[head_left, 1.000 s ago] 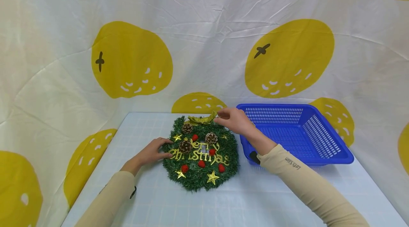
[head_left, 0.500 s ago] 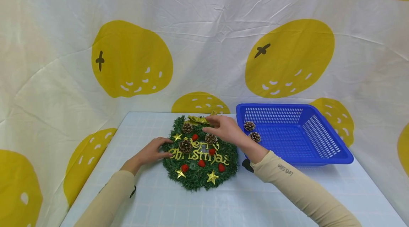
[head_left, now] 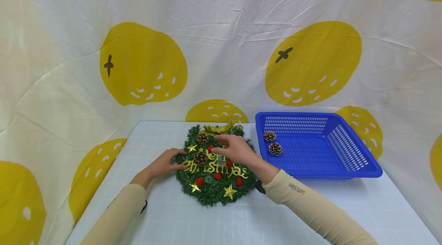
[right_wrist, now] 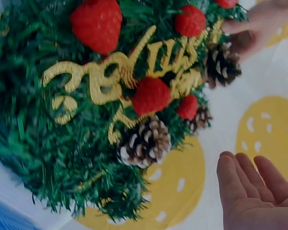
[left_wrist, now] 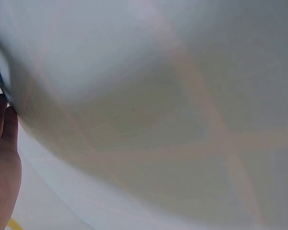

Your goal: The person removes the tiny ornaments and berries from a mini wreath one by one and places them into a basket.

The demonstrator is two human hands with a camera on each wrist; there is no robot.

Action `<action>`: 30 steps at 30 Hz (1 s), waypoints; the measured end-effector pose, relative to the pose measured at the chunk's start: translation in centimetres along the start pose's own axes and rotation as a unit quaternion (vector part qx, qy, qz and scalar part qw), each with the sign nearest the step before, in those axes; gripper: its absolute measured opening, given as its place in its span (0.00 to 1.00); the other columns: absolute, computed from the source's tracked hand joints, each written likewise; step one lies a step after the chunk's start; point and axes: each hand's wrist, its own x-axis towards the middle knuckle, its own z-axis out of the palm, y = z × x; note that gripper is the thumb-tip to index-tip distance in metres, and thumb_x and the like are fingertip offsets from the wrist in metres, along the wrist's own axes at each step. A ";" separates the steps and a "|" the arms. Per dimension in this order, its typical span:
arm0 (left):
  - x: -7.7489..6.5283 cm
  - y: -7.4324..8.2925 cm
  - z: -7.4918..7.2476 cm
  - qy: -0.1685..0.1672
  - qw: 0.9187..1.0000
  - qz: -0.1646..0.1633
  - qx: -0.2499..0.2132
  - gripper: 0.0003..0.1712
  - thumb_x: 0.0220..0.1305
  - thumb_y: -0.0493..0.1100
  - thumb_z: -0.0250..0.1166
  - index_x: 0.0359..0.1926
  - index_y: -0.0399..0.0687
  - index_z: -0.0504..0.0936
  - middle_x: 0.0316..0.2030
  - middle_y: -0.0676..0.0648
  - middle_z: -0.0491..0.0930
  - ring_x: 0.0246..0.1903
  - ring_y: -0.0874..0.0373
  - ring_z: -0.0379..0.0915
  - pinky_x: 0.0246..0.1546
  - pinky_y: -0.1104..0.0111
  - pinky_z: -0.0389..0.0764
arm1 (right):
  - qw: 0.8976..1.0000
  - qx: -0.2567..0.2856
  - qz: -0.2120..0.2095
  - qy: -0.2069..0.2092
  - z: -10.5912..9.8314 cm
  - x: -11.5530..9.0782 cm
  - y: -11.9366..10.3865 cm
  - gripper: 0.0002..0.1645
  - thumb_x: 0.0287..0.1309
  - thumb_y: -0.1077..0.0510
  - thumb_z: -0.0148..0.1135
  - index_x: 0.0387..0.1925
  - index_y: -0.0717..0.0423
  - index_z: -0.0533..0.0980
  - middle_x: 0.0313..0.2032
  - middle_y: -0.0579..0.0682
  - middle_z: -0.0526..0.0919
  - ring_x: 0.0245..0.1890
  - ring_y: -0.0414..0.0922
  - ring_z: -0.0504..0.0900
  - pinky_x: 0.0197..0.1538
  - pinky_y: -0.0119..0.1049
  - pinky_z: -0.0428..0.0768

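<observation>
A green Christmas wreath (head_left: 210, 195) lies on the table, trimmed with gold "Merry Christmas" lettering (head_left: 214, 168), red berries (head_left: 217, 176), gold stars (head_left: 229, 191), pinecones (head_left: 200, 157) and a gold bow (head_left: 219, 128) at its far edge. My left hand (head_left: 167, 164) rests its fingertips on the wreath's left rim. Over the upper right part of the wreath hovers my right hand (head_left: 236, 149), hiding one pinecone from the head view. That pinecone (right_wrist: 145, 143) shows in the right wrist view, apart from the right hand's extended fingers (right_wrist: 245, 184), which hold nothing.
A blue perforated basket (head_left: 352, 172) stands to the right of the wreath, with two pinecones (head_left: 275, 149) at its left side. Behind the table (head_left: 165, 214) hangs a white curtain (head_left: 221, 61) printed with yellow fruit.
My right hand has moved left and nearer to me, away from the gold bow. This uncovers the pinecones in the basket. The left hand stays in place.
</observation>
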 end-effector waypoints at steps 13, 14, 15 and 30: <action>0.0 -0.1 0.0 0.006 1.000 0.004 0.001 0.33 0.61 0.56 0.69 0.62 0.44 0.75 0.59 0.38 0.73 0.61 0.38 0.65 0.61 0.43 0.66 | 0.999 -0.026 -0.024 -0.008 2.5 0.5 0.8 0.24 0.65 0.46 0.63 0.57 0.54 0.79 0.28 0.49 0.79 0.20 0.42 0.69 0.30 0.36 0.70; 0.0 0.0 0.0 0.006 1.000 0.003 0.000 0.33 0.61 0.56 0.69 0.62 0.43 0.75 0.59 0.38 0.73 0.61 0.38 0.65 0.61 0.43 0.66 | 0.999 -0.029 -0.024 -0.006 2.6 0.6 0.8 0.23 0.64 0.47 0.63 0.56 0.54 0.79 0.29 0.48 0.79 0.22 0.40 0.69 0.31 0.36 0.69; 0.0 0.0 0.0 0.006 1.000 0.004 0.001 0.33 0.61 0.56 0.69 0.62 0.43 0.75 0.59 0.38 0.73 0.61 0.38 0.65 0.61 0.43 0.66 | 0.999 -0.030 -0.027 -0.005 2.8 0.6 0.9 0.24 0.64 0.47 0.63 0.56 0.55 0.80 0.31 0.47 0.79 0.24 0.40 0.69 0.31 0.37 0.69; 0.0 0.3 -0.1 0.003 1.000 -0.002 0.000 0.33 0.62 0.55 0.69 0.62 0.43 0.74 0.59 0.38 0.73 0.61 0.38 0.65 0.60 0.43 0.66 | 0.999 -0.041 -0.035 -0.008 4.6 1.4 1.5 0.30 0.64 0.50 0.64 0.63 0.61 0.73 0.55 0.57 0.81 0.43 0.50 0.82 0.45 0.46 0.79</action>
